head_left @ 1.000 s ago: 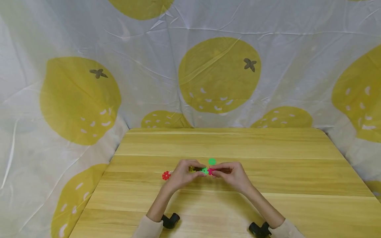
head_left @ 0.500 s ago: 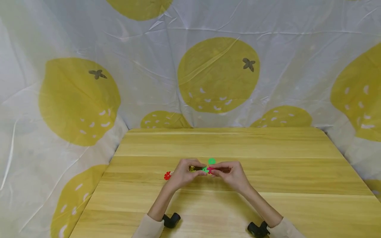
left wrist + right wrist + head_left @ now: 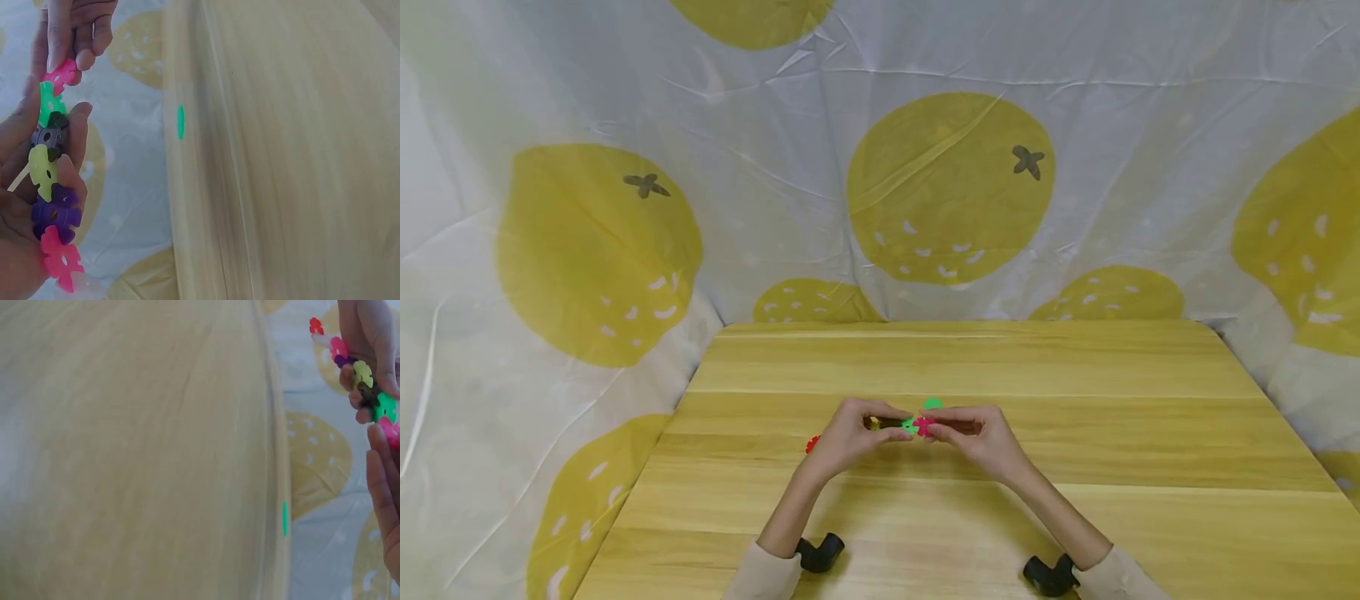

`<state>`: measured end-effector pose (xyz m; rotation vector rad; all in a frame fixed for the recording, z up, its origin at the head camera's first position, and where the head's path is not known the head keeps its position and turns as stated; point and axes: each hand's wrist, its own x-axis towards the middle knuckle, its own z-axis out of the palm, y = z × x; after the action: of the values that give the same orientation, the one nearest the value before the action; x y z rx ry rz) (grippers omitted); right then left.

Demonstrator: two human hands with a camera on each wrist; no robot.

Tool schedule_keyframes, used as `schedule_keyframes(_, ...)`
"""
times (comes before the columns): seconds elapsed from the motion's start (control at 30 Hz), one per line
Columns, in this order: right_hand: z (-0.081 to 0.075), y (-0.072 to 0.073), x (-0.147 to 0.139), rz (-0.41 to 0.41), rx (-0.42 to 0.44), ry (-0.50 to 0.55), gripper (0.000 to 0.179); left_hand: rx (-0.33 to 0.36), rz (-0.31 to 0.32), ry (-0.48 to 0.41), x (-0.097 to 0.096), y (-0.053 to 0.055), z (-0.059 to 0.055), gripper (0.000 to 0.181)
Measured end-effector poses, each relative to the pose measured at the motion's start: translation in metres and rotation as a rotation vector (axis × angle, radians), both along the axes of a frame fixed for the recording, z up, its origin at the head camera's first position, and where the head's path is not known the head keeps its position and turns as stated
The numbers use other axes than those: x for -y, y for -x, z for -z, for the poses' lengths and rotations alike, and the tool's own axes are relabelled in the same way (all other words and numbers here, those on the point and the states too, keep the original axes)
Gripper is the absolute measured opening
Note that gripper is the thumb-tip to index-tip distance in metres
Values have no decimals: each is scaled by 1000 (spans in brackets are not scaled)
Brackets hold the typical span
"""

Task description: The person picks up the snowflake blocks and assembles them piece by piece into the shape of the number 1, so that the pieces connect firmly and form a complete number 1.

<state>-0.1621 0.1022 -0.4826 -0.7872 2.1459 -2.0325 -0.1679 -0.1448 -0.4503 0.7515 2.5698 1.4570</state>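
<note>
My left hand (image 3: 852,437) holds a chain of notched plastic snowflake discs, its fingers and thumb around the green disc (image 3: 50,103) and its dark neighbour (image 3: 47,136). Farther down the chain come a yellow disc (image 3: 42,172), a purple disc (image 3: 55,215), a pink disc (image 3: 61,257) and a whitish one (image 3: 322,340). A red disc (image 3: 316,326) ends it, partly behind my left hand in the head view. Between thumb and fingers, my right hand (image 3: 981,433) pinches another pink disc (image 3: 924,427), whose edge meets the green disc's edge.
A loose green disc (image 3: 933,403) lies on the wooden table (image 3: 1150,433) just beyond my right fingertips. Black curved pieces, one (image 3: 822,552) at the left cuff and one (image 3: 1051,575) at the right, sit by my wrists. A lemon-print curtain (image 3: 955,192) hangs behind the table.
Both hands have shifted slightly left with the chain. The pinched pink disc now shows more of its face beside the green one, and the red end disc is more hidden behind my left hand.
</note>
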Motion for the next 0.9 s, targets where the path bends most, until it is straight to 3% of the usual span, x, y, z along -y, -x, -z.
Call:
schedule_keyframes(0.27, -1, 1, 0, -43, 0, 25, 24, 15, 6, -15, -3, 0, 1, 19)
schedule_keyframes(0.63, 0, 2, -3, -31, 199, 18, 31, 82, 61, 66, -1, 1, -4, 27)
schedule_keyframes(0.73, 2, 3, -2, -8, 246, 26, 32, 19, 46, 117, -3, -1, -4, 31)
schedule_keyframes(0.9, 4, 6, 2, 22, 326, 36, 37, -194, 6, 201, -11, -5, -1, 42)
